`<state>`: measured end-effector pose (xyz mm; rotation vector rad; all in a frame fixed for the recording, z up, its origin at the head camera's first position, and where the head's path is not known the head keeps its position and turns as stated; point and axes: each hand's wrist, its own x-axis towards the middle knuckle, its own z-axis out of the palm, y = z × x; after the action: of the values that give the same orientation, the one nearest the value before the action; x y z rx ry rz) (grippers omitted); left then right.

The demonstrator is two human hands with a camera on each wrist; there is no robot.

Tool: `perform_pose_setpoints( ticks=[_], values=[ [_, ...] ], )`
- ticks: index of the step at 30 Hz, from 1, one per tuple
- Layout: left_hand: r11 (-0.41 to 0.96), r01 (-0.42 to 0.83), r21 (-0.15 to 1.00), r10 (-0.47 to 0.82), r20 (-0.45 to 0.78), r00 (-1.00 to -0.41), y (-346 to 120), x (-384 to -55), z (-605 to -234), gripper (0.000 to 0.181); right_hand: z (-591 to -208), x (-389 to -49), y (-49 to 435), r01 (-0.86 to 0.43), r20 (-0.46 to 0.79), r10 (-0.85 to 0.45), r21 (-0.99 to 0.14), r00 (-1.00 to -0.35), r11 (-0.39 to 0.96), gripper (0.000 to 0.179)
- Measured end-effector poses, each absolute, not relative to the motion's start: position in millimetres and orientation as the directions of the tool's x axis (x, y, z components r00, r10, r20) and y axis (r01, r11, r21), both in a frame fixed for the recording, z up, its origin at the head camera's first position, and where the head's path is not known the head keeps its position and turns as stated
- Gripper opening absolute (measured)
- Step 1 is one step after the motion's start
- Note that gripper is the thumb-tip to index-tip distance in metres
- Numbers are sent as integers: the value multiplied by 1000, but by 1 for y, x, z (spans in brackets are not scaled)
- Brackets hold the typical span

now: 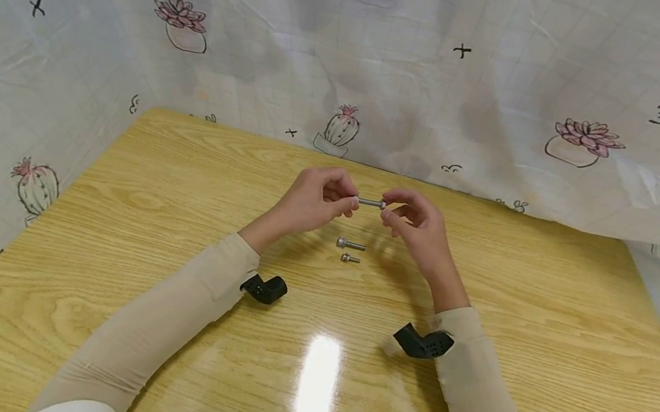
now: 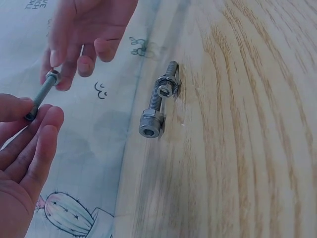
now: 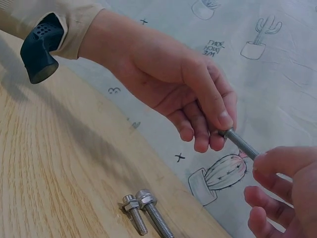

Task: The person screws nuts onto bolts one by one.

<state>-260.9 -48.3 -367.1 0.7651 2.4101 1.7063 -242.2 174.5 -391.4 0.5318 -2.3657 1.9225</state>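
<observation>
Above the table, a long silver bolt (image 1: 371, 202) lies level between the two hands. My left hand (image 1: 314, 202) pinches its left end between thumb and fingers, covering part of that end. At the other end, my right hand (image 1: 420, 229) pinches a small hex nut (image 2: 53, 76) between thumb and forefinger, its other fingers loosely bent. Below the hands, a larger socket-head bolt (image 1: 353, 244) and a shorter bolt (image 1: 351, 258) lie side by side on the wood. Each carries a nut close to its head, as the left wrist view shows.
The wood-grain table (image 1: 183, 233) reaches back to a white plastic sheet (image 1: 400, 87) printed with cacti and lettering. Black wrist-camera mounts (image 1: 266, 289) sit on both beige sleeves. A bright light reflection (image 1: 317, 384) shows on the tabletop near the front.
</observation>
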Motion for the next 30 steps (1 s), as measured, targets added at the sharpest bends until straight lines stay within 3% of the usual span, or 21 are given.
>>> perform_pose_setpoints(
  ticks=[11, 30],
  values=[
    [247, 342, 906, 471, 196, -860, -50, -260, -367, 3, -390, -239, 173, -259, 210, -225, -940, -952, 221, 25],
    [375, 456, 807, 509, 232, -829, -50, -257, -367, 3, -395, -238, 169, -116, 50, -218, -946, -975, 302, 53]
  ],
)
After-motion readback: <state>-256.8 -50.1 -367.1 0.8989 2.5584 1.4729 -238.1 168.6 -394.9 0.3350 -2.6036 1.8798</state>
